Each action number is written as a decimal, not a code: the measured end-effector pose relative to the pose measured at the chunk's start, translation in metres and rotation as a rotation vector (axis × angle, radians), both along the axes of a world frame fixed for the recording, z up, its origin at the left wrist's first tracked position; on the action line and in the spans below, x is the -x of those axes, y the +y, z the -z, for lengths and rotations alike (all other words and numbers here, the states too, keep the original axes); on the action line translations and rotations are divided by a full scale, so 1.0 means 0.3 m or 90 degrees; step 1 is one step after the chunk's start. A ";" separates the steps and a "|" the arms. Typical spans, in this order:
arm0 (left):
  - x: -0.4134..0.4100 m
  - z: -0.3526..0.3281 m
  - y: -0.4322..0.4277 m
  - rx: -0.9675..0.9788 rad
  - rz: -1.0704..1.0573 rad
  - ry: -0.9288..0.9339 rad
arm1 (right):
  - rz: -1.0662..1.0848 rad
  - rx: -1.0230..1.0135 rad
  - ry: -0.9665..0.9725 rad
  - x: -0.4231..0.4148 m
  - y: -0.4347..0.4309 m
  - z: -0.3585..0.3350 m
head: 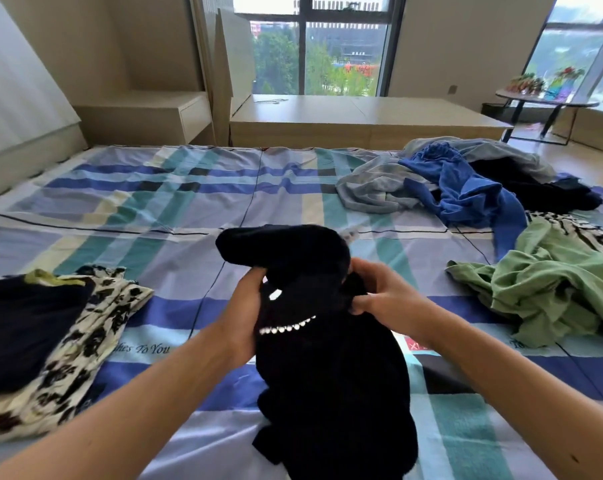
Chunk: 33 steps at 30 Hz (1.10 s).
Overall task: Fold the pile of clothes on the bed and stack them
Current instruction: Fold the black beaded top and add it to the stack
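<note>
Two hands hold one black garment over the middle of the bed. The left hand curls round the garment's left edge. The right hand pinches a bunched fold on its right edge. Each grip is closed on this cloth alone.

The garment's long axis runs straight away from the person. Its lower end lies crumpled on the sheet at the near edge of the bed, and its upper end is raised and flops over above the hands. A row of pale beads crosses it just below the left hand's grip. Both hands sit at the same height on the upper part, one on each side, so neither is the nearer.

Bare sheet lies beyond the hands and to their left, which looks like enough room to spread the garment flat along its axis. Further left, near the bed's edge, lies the stack: a dark garment lying on a floral garment. The left hand is the closer to it.

On the right lies the unfolded pile, a green garment nearest, with striped cloth, a blue garment and a grey garment behind it. That side probably leaves little room to lay a garment out.
</note>
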<state>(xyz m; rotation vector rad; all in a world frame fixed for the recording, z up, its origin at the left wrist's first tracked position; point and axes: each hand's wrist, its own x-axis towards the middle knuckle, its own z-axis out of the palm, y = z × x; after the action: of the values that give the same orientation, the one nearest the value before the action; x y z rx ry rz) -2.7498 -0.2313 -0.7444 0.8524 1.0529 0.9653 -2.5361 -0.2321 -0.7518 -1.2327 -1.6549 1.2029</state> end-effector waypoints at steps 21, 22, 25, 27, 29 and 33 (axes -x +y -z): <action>0.094 -0.065 0.041 -0.283 0.182 0.337 | 0.354 -0.033 0.059 -0.070 -0.076 -0.170; 0.100 -0.062 0.048 -0.325 0.163 0.374 | 0.376 -0.021 0.111 -0.102 -0.071 -0.177; 0.108 -0.065 0.072 -0.448 0.110 0.397 | 0.412 0.027 0.246 -0.163 -0.074 -0.200; 0.104 -0.085 0.067 -0.453 0.088 0.326 | 0.394 0.047 0.317 -0.182 -0.076 -0.205; 0.093 -0.113 0.048 -0.381 0.048 0.201 | 0.350 0.040 0.353 -0.193 -0.080 -0.222; 0.058 -0.164 0.008 -0.253 -0.006 0.050 | 0.225 -0.022 0.186 -0.230 -0.081 -0.225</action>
<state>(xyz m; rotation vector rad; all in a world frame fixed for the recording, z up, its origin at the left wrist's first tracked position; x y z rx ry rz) -2.7672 -0.2288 -0.6953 1.2197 0.9453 1.1785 -2.4672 -0.2564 -0.6843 -1.2015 -1.1841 1.0690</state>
